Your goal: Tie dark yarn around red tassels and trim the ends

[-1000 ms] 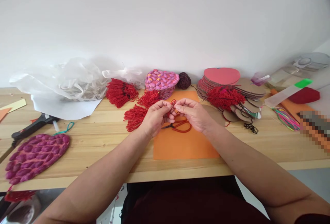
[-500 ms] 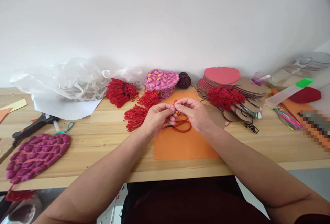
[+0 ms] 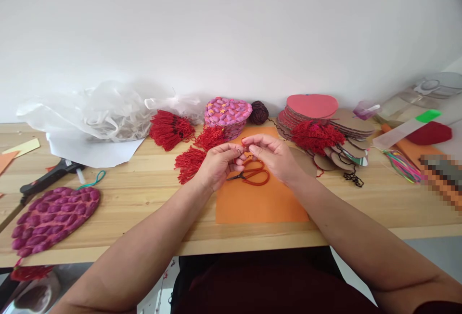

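Both hands meet over the orange sheet point(image 3: 262, 203), fingertips close together. My left hand point(image 3: 220, 163) is closed in a pinch on a thin strand of yarn. My right hand point(image 3: 271, 154) also pinches, at the other side of the same red yarn point(image 3: 244, 143); a dark bit shows by the left fingers, too small to make out fully. Just below the hands, scissors point(image 3: 258, 179) with orange handles lie on the sheet, blades toward the left. Red yarn tassels point(image 3: 189, 162) rest beside my left hand. A brown cardboard piece point(image 3: 305, 160) is partly hidden behind my right hand.
At the back stand stacked pink-purple hearts point(image 3: 227, 111), a dark yarn ball point(image 3: 259, 111) and stacked cardboard shapes point(image 3: 312, 107). More red tassels point(image 3: 317, 137) lie right. On the left are a plastic bag point(image 3: 104, 111), glue gun point(image 3: 54, 176) and purple heart point(image 3: 57, 217).
My fingertips have drawn slightly apart, and a bit more of the red yarn shows between them. More of the scissors is visible. The whole view has shifted a little.
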Tool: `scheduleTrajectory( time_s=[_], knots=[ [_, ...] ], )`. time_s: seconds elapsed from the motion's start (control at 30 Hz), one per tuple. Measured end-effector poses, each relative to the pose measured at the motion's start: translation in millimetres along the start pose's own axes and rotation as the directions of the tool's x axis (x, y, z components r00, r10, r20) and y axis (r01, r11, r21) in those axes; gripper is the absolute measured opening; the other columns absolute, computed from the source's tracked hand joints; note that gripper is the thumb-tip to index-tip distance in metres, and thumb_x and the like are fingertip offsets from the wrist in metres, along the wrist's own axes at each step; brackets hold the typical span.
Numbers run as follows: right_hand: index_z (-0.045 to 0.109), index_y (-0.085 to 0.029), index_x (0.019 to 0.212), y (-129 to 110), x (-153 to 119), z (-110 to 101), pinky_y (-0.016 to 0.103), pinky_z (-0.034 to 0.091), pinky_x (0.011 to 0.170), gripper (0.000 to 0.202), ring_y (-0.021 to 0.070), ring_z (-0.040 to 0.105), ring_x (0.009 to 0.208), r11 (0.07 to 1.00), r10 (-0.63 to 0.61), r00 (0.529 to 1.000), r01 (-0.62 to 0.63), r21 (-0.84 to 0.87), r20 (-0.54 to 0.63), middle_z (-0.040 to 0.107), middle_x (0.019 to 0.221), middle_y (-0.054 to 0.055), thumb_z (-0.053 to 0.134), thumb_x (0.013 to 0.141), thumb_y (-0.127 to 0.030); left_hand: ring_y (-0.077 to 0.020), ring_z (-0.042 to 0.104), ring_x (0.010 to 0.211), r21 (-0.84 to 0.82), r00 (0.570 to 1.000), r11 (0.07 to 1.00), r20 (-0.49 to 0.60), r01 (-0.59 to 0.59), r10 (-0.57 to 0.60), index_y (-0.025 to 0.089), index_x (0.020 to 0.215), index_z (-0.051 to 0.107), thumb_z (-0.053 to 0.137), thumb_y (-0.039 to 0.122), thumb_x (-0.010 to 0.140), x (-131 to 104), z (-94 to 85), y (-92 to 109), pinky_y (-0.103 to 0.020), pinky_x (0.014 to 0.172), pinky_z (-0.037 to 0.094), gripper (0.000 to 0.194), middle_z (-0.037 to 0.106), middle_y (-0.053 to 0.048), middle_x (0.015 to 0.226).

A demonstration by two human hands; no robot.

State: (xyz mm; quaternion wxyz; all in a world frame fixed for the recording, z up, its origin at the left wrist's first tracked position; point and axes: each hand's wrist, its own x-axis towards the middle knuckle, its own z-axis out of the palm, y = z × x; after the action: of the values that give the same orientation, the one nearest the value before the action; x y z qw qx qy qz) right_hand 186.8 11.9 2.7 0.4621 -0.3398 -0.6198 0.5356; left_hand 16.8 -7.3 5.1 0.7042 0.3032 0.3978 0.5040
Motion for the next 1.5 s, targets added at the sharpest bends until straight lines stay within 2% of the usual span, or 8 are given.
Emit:
scheduleTrajectory(
  time_s=[0.2,0.43,0.53,0.77,0.87,1.0,1.23,1.5],
  knots=[
    [0.076,-0.027,0.098,-2,-4,2,0.041,0.053,0.095,0.016,0.0233,0.064,0.114,0.858,-0.298,0.954,0.255,-0.446,-0.027,0.072,0.113,0.005,0.075,0.082,-0.025,-0.0071,0.057,0.048,0.019,1.0,1.0,-0.009,-0.022,0.022,0.011,0.075,0.067,0.079,0.017,0.069,0,1.4,-2,-0.019,0.049,0.052,0.014,0.065,-0.002,0.062],
    [0.071,-0.025,0.087,-6,-10,7,0.042,0.05,0.099,0.006,0.0215,0.064,0.106,0.674,-0.458,0.888,0.374,-0.637,0.037,0.071,0.105,0.005,0.068,0.087,-0.02,-0.008,0.057,0.048,0.065,1.0,0.998,-0.022,-0.012,0.014,0.01,0.074,0.067,0.074,0.015,0.07,1,2.0,-6,-0.02,0.049,0.052,0.009,0.065,-0.003,0.061],
    [0.065,-0.024,0.088,-6,-8,5,0.043,0.049,0.099,0.007,0.0221,0.064,0.109,0.676,-0.46,0.887,0.377,-0.633,0.037,0.07,0.107,0.006,0.062,0.089,-0.018,-0.0079,0.058,0.049,0.072,1.0,0.997,-0.014,-0.013,0.014,0.01,0.075,0.067,0.077,0.018,0.069,1,1.5,-6,-0.02,0.049,0.052,0.013,0.067,-0.004,0.064],
    [0.064,-0.024,0.104,-14,-8,-6,0.037,0.055,0.083,0.013,0.0232,0.065,0.108,0.796,-0.42,0.889,0.264,-0.545,-0.182,0.068,0.118,0.008,0.059,0.095,-0.032,-0.0081,0.057,0.049,0.147,0.994,0.985,-0.051,-0.09,0.099,0.011,0.076,0.068,0.081,0.025,0.068,0,1.6,-3,-0.02,0.049,0.051,0.021,0.067,-0.003,0.063],
    [0.066,-0.024,0.099,-19,-12,-1,0.034,0.055,0.075,0.011,0.0196,0.066,0.088,0.812,-0.337,0.938,0.245,-0.529,-0.082,0.071,0.105,0.006,0.064,0.092,-0.032,-0.0083,0.058,0.05,0.176,0.989,0.977,-0.057,-0.123,0.135,0.011,0.076,0.067,0.082,0.026,0.068,0,1.3,-3,-0.02,0.05,0.052,0.022,0.067,-0.003,0.063],
    [0.072,-0.025,0.097,-21,-13,6,0.032,0.053,0.067,0.012,0.0144,0.059,0.07,0.776,-0.289,0.957,0.242,-0.582,0.012,0.07,0.103,0.004,0.07,0.085,-0.025,-0.0084,0.059,0.048,0.175,0.99,0.977,-0.044,-0.125,0.134,0.011,0.077,0.067,0.082,0.027,0.068,0,1.5,-2,-0.02,0.05,0.051,0.024,0.067,-0.002,0.061],
    [0.077,-0.03,0.107,-20,-12,3,0.032,0.055,0.08,0.025,0.0181,0.067,0.092,0.747,-0.272,0.959,0.266,-0.609,0.086,0.071,0.107,0.003,0.065,0.089,-0.017,-0.009,0.06,0.051,0.191,0.995,0.977,-0.016,-0.095,0.1,0.01,0.077,0.068,0.08,0.024,0.069,0,1.0,-4,-0.021,0.051,0.052,0.02,0.067,-0.003,0.062],
    [0.075,-0.027,0.096,-13,-12,3,0.033,0.054,0.082,0.019,0.0184,0.067,0.093,0.651,-0.376,0.913,0.382,-0.657,0.159,0.071,0.098,0.004,0.059,0.093,-0.017,-0.0101,0.062,0.052,0.18,0.998,0.982,-0.002,-0.064,0.066,0.01,0.077,0.068,0.08,0.024,0.067,1,-1.0,-6,-0.021,0.052,0.053,0.022,0.067,-0.003,0.062]
  ],
)
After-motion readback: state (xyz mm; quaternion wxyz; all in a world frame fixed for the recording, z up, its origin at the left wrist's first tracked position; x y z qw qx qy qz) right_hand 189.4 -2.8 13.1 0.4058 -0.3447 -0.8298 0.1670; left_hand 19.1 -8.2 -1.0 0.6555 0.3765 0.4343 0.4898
